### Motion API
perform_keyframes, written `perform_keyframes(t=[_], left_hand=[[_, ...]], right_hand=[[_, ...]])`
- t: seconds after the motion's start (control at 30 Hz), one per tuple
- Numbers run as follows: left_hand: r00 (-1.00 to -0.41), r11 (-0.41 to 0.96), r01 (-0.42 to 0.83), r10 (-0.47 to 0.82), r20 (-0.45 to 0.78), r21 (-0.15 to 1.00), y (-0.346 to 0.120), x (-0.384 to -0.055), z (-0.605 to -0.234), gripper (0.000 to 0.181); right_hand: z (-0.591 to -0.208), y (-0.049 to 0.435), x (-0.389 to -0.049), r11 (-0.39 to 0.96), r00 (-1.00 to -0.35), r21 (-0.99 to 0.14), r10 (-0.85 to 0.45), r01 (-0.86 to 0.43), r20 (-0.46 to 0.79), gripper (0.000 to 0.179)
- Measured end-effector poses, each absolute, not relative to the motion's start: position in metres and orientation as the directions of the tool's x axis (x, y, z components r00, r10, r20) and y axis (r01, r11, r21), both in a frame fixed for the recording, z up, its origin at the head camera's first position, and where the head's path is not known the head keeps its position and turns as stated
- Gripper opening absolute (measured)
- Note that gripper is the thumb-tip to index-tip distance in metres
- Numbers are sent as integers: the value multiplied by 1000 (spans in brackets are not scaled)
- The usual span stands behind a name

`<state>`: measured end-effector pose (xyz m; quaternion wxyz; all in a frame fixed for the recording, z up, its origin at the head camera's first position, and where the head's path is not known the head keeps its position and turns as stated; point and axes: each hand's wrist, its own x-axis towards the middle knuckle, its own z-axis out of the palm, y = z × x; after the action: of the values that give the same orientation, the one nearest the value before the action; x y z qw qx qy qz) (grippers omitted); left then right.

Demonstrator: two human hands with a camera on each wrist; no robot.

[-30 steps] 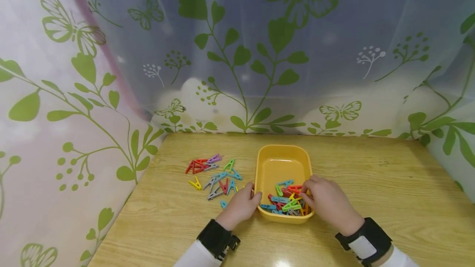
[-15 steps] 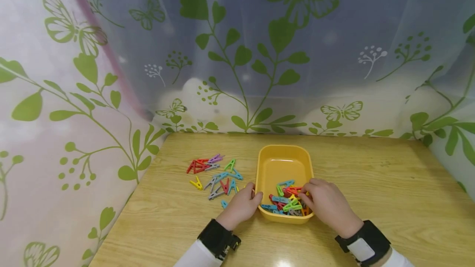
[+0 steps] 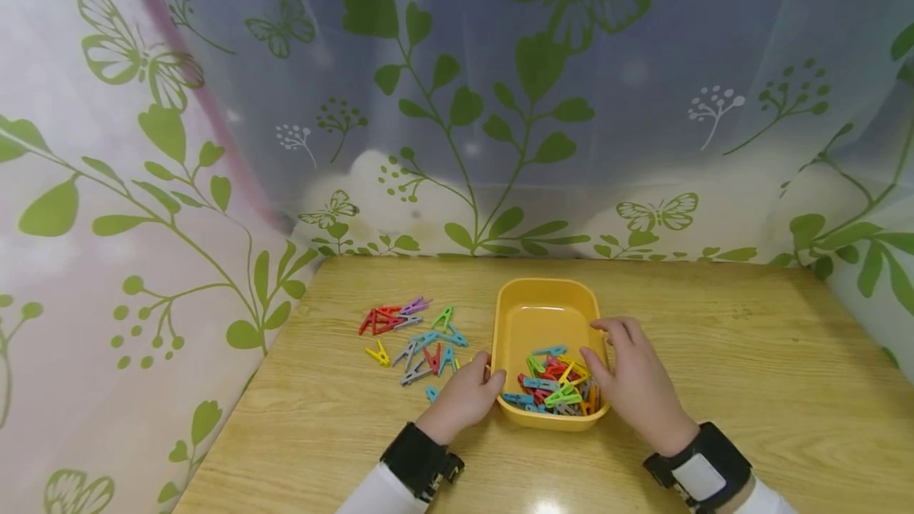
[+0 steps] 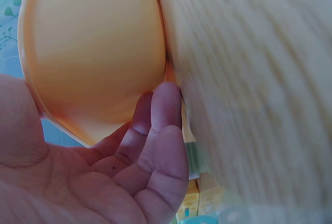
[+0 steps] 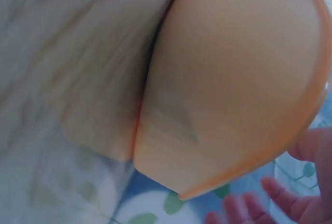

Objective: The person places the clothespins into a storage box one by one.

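A yellow plastic bin (image 3: pixel 546 296) stands on the table with a heap of coloured plastic clothespins (image 3: pixel 557 383) in its near half. My left hand (image 3: pixel 464 395) holds the bin's left side, thumb over the rim; in the left wrist view its fingers (image 4: pixel 167 105) lie against the outer wall. Over the right rim hovers my right hand (image 3: pixel 635 383), thumb and fingers parted and nothing between them. The right wrist view shows its fingers (image 5: pixel 246 208) outside the bin wall (image 5: pixel 228 89).
Left of the bin lies a loose spread of more clothespins (image 3: pixel 428 339) in red, purple, grey, blue, green and yellow. The wooden table (image 3: pixel 750 355) meets a leaf-and-butterfly printed curtain (image 3: pixel 457 141) at the back and sides.
My right hand has let go of a red clothespin among the heap and lifted slightly, its fingers spreading apart. The left hand keeps its place on the bin.
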<state>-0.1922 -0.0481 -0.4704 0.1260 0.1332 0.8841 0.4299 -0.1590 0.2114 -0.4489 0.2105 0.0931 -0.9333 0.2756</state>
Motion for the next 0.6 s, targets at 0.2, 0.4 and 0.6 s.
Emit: perform_keyframes(t=[0.2, 0.4, 0.6], left_hand=[[-933, 593, 128, 344, -106, 795, -48, -193, -470, 29], [-934, 596, 127, 340, -106, 793, -48, -193, -471, 27], [-936, 596, 119, 334, -111, 794, -47, -194, -473, 27]], right_hand=[[-453, 217, -162, 740, -969, -638, -77, -212, 233, 76], [-455, 219, -165, 661, -993, -742, -98, -116, 68, 78], [-458, 221, -169, 631, -994, -774, -106, -50, -22, 67]])
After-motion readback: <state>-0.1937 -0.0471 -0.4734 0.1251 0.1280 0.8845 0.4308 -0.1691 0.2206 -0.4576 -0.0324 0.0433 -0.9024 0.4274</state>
